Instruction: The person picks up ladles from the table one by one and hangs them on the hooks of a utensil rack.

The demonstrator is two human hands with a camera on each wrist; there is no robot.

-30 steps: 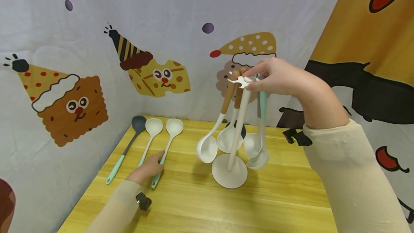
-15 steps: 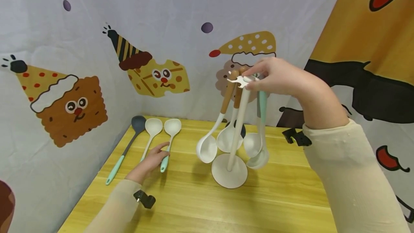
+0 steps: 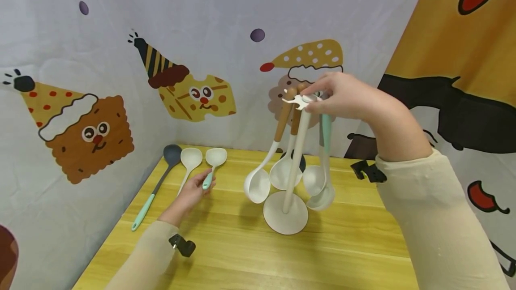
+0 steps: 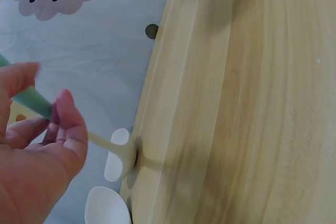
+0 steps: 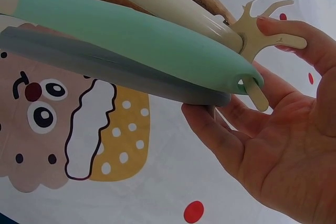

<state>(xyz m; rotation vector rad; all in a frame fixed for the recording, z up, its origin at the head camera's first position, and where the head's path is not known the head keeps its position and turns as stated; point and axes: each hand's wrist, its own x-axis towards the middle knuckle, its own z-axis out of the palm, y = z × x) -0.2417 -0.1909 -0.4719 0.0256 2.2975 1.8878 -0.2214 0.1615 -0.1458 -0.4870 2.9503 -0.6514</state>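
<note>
My left hand [image 3: 192, 191] pinches the mint handle [image 4: 32, 99] of a white serving spoon [image 3: 216, 156]. Its handle is tilted up off the table, and in the left wrist view its head [image 4: 122, 153] is low, at the tabletop. My right hand [image 3: 342, 95] holds the top of a cream utensil stand, fingers at its hooked crown [image 5: 257, 32]. From the hooks hang several utensils, among them a white ladle [image 3: 258, 187] with a wooden handle, one with a mint handle [image 5: 131, 40] and one with a grey handle [image 5: 105, 66].
Left of the held spoon lie a second white spoon [image 3: 191, 157], partly hidden by my left hand, and a dark grey spoon [image 3: 172, 155] with a mint handle [image 3: 143, 211]. The stand's round base [image 3: 285, 218] rests on the wooden table [image 3: 342, 254]. A printed curtain [image 3: 225, 21] hangs behind.
My left hand has moved up and away along the rightmost spoon and now grips it. Its handle end has lifted off the table. The right hand and the stand stay put.
</note>
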